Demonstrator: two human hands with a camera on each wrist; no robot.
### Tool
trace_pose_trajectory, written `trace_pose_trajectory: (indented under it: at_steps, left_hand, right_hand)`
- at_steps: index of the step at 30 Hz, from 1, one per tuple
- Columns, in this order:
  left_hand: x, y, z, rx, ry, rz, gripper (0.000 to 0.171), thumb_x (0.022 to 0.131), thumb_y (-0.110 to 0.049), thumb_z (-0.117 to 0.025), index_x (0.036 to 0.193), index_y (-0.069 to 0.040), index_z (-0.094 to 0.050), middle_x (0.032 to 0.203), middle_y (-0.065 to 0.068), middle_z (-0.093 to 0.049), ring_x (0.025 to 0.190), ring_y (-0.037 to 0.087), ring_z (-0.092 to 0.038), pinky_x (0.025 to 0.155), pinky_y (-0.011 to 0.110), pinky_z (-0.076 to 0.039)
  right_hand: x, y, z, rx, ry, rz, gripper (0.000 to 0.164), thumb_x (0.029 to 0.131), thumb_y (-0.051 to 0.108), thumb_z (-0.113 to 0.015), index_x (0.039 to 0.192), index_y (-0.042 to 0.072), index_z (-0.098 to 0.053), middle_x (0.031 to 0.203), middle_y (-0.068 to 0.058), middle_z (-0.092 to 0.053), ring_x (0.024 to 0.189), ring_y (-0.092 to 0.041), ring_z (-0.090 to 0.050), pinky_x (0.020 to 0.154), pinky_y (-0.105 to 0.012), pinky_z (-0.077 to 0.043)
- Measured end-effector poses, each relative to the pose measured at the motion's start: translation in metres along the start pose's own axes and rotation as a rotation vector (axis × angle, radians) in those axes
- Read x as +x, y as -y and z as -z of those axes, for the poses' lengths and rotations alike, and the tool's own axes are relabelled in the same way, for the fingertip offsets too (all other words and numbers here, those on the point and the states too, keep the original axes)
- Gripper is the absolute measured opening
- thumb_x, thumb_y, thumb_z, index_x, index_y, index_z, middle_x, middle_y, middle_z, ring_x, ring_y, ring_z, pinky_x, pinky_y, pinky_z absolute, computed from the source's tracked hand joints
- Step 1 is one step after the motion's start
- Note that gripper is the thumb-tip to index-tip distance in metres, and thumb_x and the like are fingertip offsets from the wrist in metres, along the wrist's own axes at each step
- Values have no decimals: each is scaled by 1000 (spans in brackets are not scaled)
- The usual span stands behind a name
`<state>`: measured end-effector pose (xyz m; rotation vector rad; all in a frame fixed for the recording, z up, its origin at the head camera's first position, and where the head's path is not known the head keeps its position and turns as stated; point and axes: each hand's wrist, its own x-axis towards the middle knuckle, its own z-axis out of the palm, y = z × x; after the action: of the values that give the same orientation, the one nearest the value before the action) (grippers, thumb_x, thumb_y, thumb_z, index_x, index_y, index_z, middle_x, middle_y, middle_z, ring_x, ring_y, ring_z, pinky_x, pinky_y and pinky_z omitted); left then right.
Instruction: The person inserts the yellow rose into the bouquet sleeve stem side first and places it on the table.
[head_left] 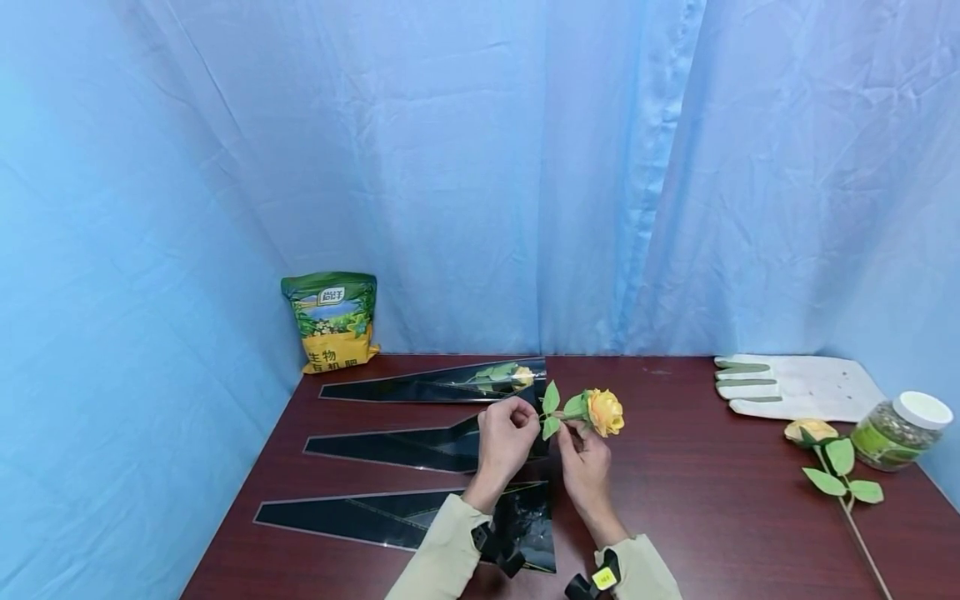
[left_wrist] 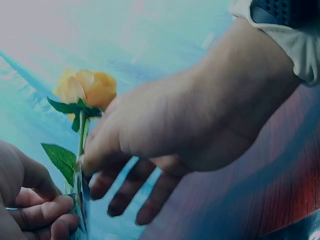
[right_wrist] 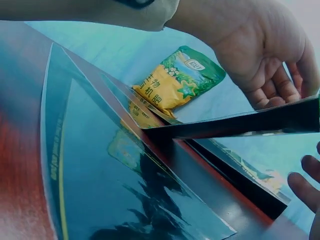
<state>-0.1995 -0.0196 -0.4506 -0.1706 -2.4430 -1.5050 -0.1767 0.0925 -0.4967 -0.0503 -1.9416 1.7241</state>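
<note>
My left hand point(head_left: 504, 440) pinches the open end of the middle black-and-clear flower sleeve point(head_left: 397, 448); the right wrist view shows this sleeve point(right_wrist: 215, 126) lifted off the table at that end. Between thumb and fingers, my right hand point(head_left: 588, 475) grips the stem of a yellow rose point(head_left: 604, 412), just under the bloom. The rose lies nearly level, bloom to the right, its lower stem running into the sleeve's mouth. Green leaves point(head_left: 551, 398) stand at the mouth, beside the left fingertips. In the left wrist view the rose point(left_wrist: 86, 91) shows above both hands.
Behind lies a sleeve point(head_left: 397, 390) with a yellow rose inside; in front, another flat sleeve point(head_left: 360, 510). A fertilizer bag point(head_left: 330, 321) stands back left. At right are a white work glove point(head_left: 810, 387), a lidded jar point(head_left: 896, 433) and another yellow rose point(head_left: 840, 483).
</note>
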Motion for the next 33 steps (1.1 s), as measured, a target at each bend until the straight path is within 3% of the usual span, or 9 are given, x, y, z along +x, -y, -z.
trace_pose_trajectory:
  at_steps: [4, 8, 10, 13, 19, 25, 33]
  left_hand:
    - [1, -1, 0, -18, -7, -2, 10, 84, -3, -68, 77, -8, -72, 65, 6, -68, 53, -1, -48, 57, 17, -43]
    - [2, 1, 0, -28, -19, -8, 10, 83, -3, -68, 76, -9, -72, 64, 6, -67, 53, -1, -48, 57, 18, -43]
    - [2, 3, 0, -33, -22, -8, 11, 84, -4, -68, 76, -10, -72, 64, 5, -67, 53, -1, -48, 57, 18, -43]
    - [2, 5, 0, -44, -28, -11, 11, 84, -3, -69, 76, -10, -72, 63, 5, -66, 52, 0, -48, 57, 18, -43]
    - [3, 7, 1, -47, -54, 5, 4, 80, -4, -71, 79, -7, -74, 63, 5, -69, 54, 0, -53, 61, 20, -47]
    - [4, 7, 0, -16, -69, 42, 7, 80, -6, -71, 75, -8, -75, 60, 3, -67, 53, 0, -49, 62, 20, -46]
    - [3, 4, 1, -60, -70, 26, 12, 83, -4, -70, 75, -10, -75, 62, 5, -67, 51, 1, -48, 58, 19, -44]
  right_hand:
    - [2, -16, -1, -2, 33, -19, 13, 93, -7, -61, 102, -12, -69, 91, -9, -71, 76, 14, -55, 70, -6, -45]
    - [4, -21, 0, 107, 54, -49, 16, 93, -6, -61, 105, -15, -68, 84, 17, -66, 74, 9, -57, 68, -10, -46]
    - [4, -20, 0, 184, 47, -93, 18, 94, -3, -62, 105, -15, -68, 84, 22, -66, 73, 7, -60, 66, -11, -49]
    - [5, -16, 0, 290, 13, -169, 17, 94, 1, -64, 99, -14, -69, 85, 20, -72, 70, 2, -65, 63, -17, -54]
    - [9, -12, -1, 469, -84, -274, 7, 93, 4, -67, 89, 6, -73, 78, 9, -74, 59, -6, -67, 54, -29, -56]
    - [9, -11, 0, 453, -76, -271, 15, 91, -1, -67, 91, 13, -69, 78, 12, -73, 68, -1, -67, 56, -27, -56]
    - [6, -12, 0, 458, -32, -240, 29, 88, -5, -69, 104, 19, -66, 86, 15, -72, 80, 1, -67, 66, -20, -56]
